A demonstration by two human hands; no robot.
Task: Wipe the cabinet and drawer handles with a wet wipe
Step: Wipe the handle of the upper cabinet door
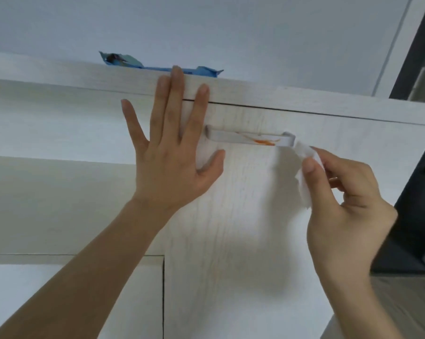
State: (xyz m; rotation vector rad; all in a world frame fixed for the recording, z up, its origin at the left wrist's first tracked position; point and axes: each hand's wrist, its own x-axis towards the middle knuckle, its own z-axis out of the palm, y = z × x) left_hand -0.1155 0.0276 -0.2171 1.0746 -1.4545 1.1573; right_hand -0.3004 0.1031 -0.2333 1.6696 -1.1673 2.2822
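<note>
The thumb and fingers (310, 171) of the right hand (348, 204) pinch the wet wipe (303, 192), just beside the right end of the handle (231, 137), near the top edge of the cabinet door (231, 228). The wipe looks soft, light and floppy, so it is best bunched up to rub the orange smear (264, 142). The left hand (172, 162) presses flat on the door, fingers straight.

Pale blue-white wall (231, 25), dark frame (411, 57) at right, grey wood-grain floor (402, 302).

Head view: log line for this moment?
left hand open on door | right hand pinches wipe beside handle | orange stain visible
</note>
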